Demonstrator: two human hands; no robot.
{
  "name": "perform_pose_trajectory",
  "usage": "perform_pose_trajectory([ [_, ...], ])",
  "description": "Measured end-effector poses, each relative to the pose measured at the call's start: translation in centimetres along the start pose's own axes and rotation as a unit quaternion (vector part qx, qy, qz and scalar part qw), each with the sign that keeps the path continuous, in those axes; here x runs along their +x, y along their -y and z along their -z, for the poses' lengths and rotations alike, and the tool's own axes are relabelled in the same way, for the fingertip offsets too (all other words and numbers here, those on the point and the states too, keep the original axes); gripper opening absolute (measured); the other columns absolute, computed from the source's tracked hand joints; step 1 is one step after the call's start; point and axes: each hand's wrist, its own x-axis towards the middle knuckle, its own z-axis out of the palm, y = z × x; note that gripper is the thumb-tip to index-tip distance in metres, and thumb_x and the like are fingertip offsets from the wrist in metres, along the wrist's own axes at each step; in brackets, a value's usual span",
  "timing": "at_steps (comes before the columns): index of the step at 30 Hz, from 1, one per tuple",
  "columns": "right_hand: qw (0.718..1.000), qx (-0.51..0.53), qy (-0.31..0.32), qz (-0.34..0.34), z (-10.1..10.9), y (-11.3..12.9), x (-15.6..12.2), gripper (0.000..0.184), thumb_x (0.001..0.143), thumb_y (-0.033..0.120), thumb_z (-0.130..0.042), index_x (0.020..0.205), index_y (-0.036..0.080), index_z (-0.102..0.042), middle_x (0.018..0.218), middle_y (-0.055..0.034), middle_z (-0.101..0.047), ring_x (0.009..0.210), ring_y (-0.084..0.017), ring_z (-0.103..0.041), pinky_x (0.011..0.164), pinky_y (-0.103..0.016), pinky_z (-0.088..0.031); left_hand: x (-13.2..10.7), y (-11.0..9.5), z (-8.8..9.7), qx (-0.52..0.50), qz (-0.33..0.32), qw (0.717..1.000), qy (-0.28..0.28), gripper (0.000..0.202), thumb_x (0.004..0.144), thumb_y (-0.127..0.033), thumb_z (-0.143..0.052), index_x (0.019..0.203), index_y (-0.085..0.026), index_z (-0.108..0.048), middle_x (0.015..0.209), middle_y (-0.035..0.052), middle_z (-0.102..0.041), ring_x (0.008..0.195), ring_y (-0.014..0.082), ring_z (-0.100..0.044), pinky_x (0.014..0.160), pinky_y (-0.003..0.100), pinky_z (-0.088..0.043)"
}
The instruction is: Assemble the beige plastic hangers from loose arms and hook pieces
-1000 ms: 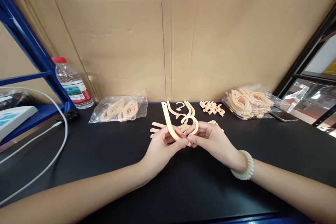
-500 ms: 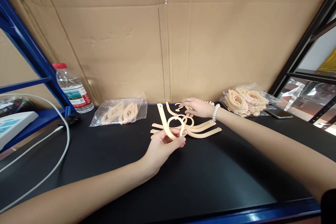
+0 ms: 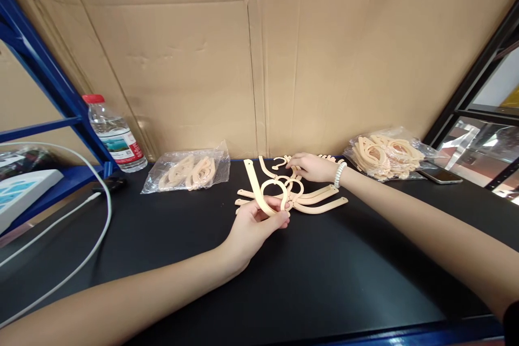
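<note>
My left hand [image 3: 256, 227] is closed around the lower end of a beige plastic folding hanger [image 3: 252, 181], its long arm tilted upright and its round hook facing up. Just behind lie several more beige folding hangers [image 3: 320, 208] on the black table, overlapping, with curved arms spread to both sides. My right hand [image 3: 311, 167], with a white beaded bracelet [image 3: 339, 174] at the wrist, reaches over the back of this pile. Its fingers are bent down and pinched on a hanger piece there, mostly hidden under the hand. A loose hook [image 3: 279, 162] lies left of those fingertips.
A clear bag of hangers [image 3: 184, 172] lies at the back left, and a fuller bag [image 3: 385, 155] at the back right beside a phone [image 3: 441, 174]. A water bottle [image 3: 117, 138] and a white cable [image 3: 106, 216] are on the left. Cardboard [image 3: 194, 75] stands behind.
My right hand's fingers have curled in from a more stretched pose over the back pieces. My left hand still holds its hanger. The whole view has shifted slightly.
</note>
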Motion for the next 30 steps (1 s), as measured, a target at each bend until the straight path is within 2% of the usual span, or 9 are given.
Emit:
perform_pose_trajectory([
  [4,1.0,-0.005,-0.014,0.003,0.0,-0.3,-0.7,0.034,0.084,-0.004,-0.044,0.106,0.012,-0.063,0.106,-0.0138,-0.062,0.092,-0.022,-0.062,0.083,-0.034,-0.05,0.0,0.0,0.0,0.001,0.001,1.0,-0.006,0.02,0.069,-0.027,-0.081,0.08,-0.015,-0.07,0.075,0.0017,-0.067,0.072,0.0134,-0.062,0.075,0.029,-0.055],
  [10,0.999,-0.018,-0.001,0.036,0.6,-0.5,-1.3,0.027,0.077,-0.005,-0.052,0.086,0.017,-0.065,0.087,-0.0067,-0.064,0.09,-0.023,-0.058,0.082,-0.033,-0.046,-0.1,0.1,0.0,0.004,-0.003,1.0,-0.005,0.02,0.07,-0.029,-0.08,0.08,-0.015,-0.07,0.079,0.0025,-0.068,0.072,0.014,-0.063,0.076,0.03,-0.055],
  [18,0.997,-0.035,0.003,0.063,0.6,-0.9,-1.2,0.025,0.082,-0.001,-0.052,0.084,0.018,-0.069,0.086,-0.0069,-0.06,0.09,-0.023,-0.054,0.082,-0.035,-0.044,-0.2,0.0,-0.1,0.004,-0.005,1.0,-0.009,0.022,0.068,-0.029,-0.081,0.079,-0.014,-0.068,0.075,0.0016,-0.068,0.071,0.0135,-0.063,0.074,0.029,-0.054],
  [24,0.998,-0.017,-0.023,0.06,0.0,-1.4,-1.4,0.013,0.086,0.012,-0.059,0.087,0.018,-0.071,0.094,-0.0081,-0.054,0.087,-0.021,-0.053,0.078,-0.033,-0.046,-0.2,-0.2,-0.1,0.001,-0.006,1.0,-0.013,0.024,0.066,-0.03,-0.081,0.079,-0.014,-0.068,0.078,0.0026,-0.068,0.071,0.0138,-0.063,0.073,0.03,-0.055],
  [27,0.998,0.001,-0.046,0.053,-0.3,-1.3,-1.6,0.013,0.088,0.017,-0.058,0.086,0.018,-0.07,0.092,-0.0068,-0.053,0.08,-0.018,-0.054,0.072,-0.03,-0.047,-0.3,-0.3,-0.2,0.003,-0.008,1.0,-0.018,0.025,0.065,-0.03,-0.082,0.078,-0.014,-0.067,0.077,0.003,-0.068,0.072,0.0153,-0.064,0.072,0.031,-0.055],
  [30,0.995,0.025,-0.089,0.043,0.0,-1.0,-1.9,0.015,0.092,0.025,-0.054,0.088,0.019,-0.067,0.091,-0.0063,-0.054,0.079,-0.018,-0.055,0.073,-0.03,-0.047,-0.3,-0.2,-0.1,0.005,-0.012,1.0,-0.02,0.025,0.064,-0.029,-0.082,0.077,-0.014,-0.068,0.077,0.0031,-0.068,0.071,0.0153,-0.064,0.072,0.031,-0.055],
])
